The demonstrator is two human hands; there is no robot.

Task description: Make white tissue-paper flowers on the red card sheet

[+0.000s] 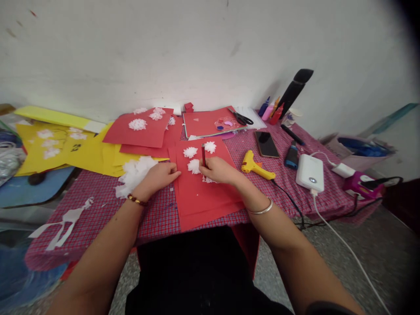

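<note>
My right hand point(215, 169) is closed around a dark, slim pen point(203, 154) held upright. It rests over a sheet of red paper point(197, 199) that bears several white crumpled paper flowers point(190, 152). At the sheet's left edge lies my left hand point(160, 177), with curled fingers and the thumb against the paper. What those fingers may hold is hidden. A pile of white tissue-like paper point(133, 177) sits just beside and behind this hand.
Red sheets with white flowers point(141, 129) and yellow sheets point(88, 153) cover the left. On the right lie a yellow glue gun point(256, 165), a phone point(266, 144), a white power bank point(310, 173) with cables, and scissors point(241, 117). Paint bottles point(271, 109) stand by the wall.
</note>
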